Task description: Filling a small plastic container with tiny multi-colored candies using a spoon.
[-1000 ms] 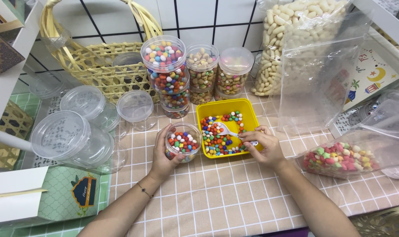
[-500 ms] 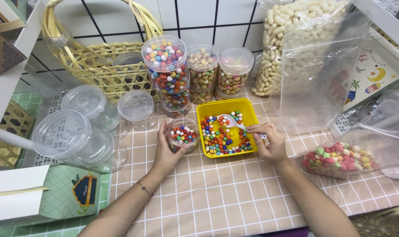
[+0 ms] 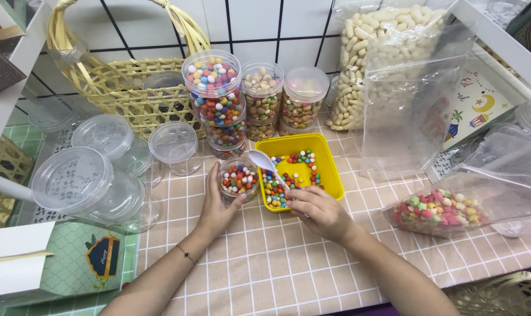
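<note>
The right hand, just below the middle of the frame, pinches the handle of a white plastic spoon between thumb and fingers. The spoon slants up and to the left, its empty bowl raised above the gap between the small jar and the tray. The left hand wraps the near side of a small clear round jar, thumb on the right of it and fingers on the left, holding it upright on the table. The jar is filled to about the rim with coloured candy balls.

Touching or just beside the jar on its right is a yellow rectangular tray, with more of the same coloured candies scattered over its left half and its right part bare.

Behind jar and tray, at the centre top of the frame, stand stacked clear lidded jars: a tall stack of coloured candies, then a stack of beige nuts or sweets, then a stack with mixed pieces. A woven straw basket stands behind them toward the upper left. Empty clear lidded containers crowd the left side. In the upper right a large clear bag of pale peanut-shaped snacks leans on the tiled wall, with an empty clear bag in front of it. At the right edge lies a clear bag of pink and green sweets. All rest on a beige checked tablecloth.
</note>
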